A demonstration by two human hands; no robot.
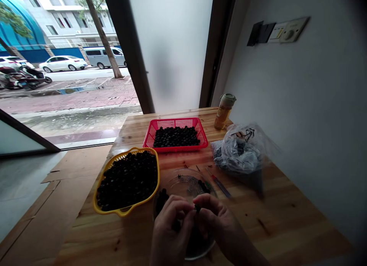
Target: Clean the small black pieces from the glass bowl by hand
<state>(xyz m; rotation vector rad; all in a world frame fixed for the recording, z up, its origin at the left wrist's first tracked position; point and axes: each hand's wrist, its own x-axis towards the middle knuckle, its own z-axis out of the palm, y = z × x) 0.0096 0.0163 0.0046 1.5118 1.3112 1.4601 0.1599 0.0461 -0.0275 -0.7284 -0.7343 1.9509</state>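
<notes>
Both my hands meet over a clear round dish (pixel 183 178). Between the fingertips is a small black piece (pixel 196 207), too small to tell its kind. My left hand (pixel 173 222) is closed in a pinch at its left side. From the right, my right hand (pixel 218 220) pinches the same piece between thumb and forefinger. Inside the dish are black pieces (pixel 162 199), partly covered by my hands, and a small heap of thin, shiny bits (pixel 195 186). A slim tool with a red and dark handle (pixel 220 185) lies beside the dish's right rim.
Left of the dish stands a yellow basket (pixel 158 170) heaped with black round pieces. Behind is a red basket (pixel 177 148) of similar pieces. A clear plastic bag (pixel 242 149) slumps on the wooden table (pixel 275 224) at right, with a lidded bottle (pixel 223 113) beyond.
</notes>
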